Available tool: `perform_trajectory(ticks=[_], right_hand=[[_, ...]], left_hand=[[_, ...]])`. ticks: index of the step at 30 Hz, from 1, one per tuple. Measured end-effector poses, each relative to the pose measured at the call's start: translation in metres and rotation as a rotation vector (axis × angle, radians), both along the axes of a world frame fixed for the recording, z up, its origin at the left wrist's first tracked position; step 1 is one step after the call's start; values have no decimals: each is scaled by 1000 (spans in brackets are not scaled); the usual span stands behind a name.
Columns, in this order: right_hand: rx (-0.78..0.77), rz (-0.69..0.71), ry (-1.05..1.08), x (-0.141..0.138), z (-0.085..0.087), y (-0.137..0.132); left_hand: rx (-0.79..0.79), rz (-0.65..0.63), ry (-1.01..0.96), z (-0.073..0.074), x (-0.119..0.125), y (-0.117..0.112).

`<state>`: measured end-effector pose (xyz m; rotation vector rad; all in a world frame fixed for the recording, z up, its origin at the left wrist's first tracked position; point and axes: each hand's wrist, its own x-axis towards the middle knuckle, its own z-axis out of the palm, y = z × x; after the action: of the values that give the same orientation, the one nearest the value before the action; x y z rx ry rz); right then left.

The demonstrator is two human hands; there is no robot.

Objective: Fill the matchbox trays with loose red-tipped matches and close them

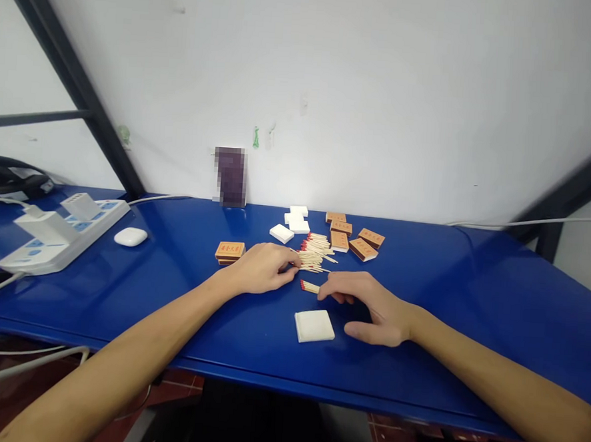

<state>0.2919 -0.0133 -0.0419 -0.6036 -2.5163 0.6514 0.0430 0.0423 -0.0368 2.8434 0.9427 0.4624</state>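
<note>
My left hand (pixel 268 267) rests on the blue table at the left edge of a loose heap of red-tipped matches (pixel 316 252). Its thumb and index fingertip come together there; whatever is between them is too small to make out. A few matches lie side by side in a small bunch (pixel 310 286) nearer to me, and the bent fingers of my right hand (pixel 375 309) touch their right end. That hand's thumb is spread away from its fingers. In front of the bunch lies a white matchbox tray (pixel 314 326), just left of my right thumb.
Two stacked brown matchboxes (pixel 230 251) stand beside my left wrist. Several white trays (pixel 298 224) and brown matchbox sleeves (pixel 340 240) lie behind the heap. A white power strip (pixel 64 240) and a white earbud case (pixel 131 237) are at left. A blurred dark object (pixel 231 177) leans on the wall.
</note>
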Motion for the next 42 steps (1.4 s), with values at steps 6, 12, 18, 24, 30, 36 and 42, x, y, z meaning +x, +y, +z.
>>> perform_trajectory(ticks=[6, 12, 18, 24, 30, 36, 42], right_hand=[[175, -364, -28, -1, -11, 10], [144, -435, -180, -3, -15, 18], [141, -412, -238, -2, -13, 15], [163, -431, -283, -4, -12, 15], [148, -436, -275, -3, -14, 16], [137, -430, -242, -2, -16, 17], [134, -440, -200, -3, -15, 17]], left_hand=[[-25, -44, 20, 0, 0, 0], [-32, -23, 19, 1, 0, -1], [-64, 30, 29, 3, -1, -4], [-64, 61, 56, 4, 0, -3], [-91, 54, 69, 6, 1, -2], [-105, 21, 50, 5, 0, -2], [-103, 32, 42, 5, -1, -2]])
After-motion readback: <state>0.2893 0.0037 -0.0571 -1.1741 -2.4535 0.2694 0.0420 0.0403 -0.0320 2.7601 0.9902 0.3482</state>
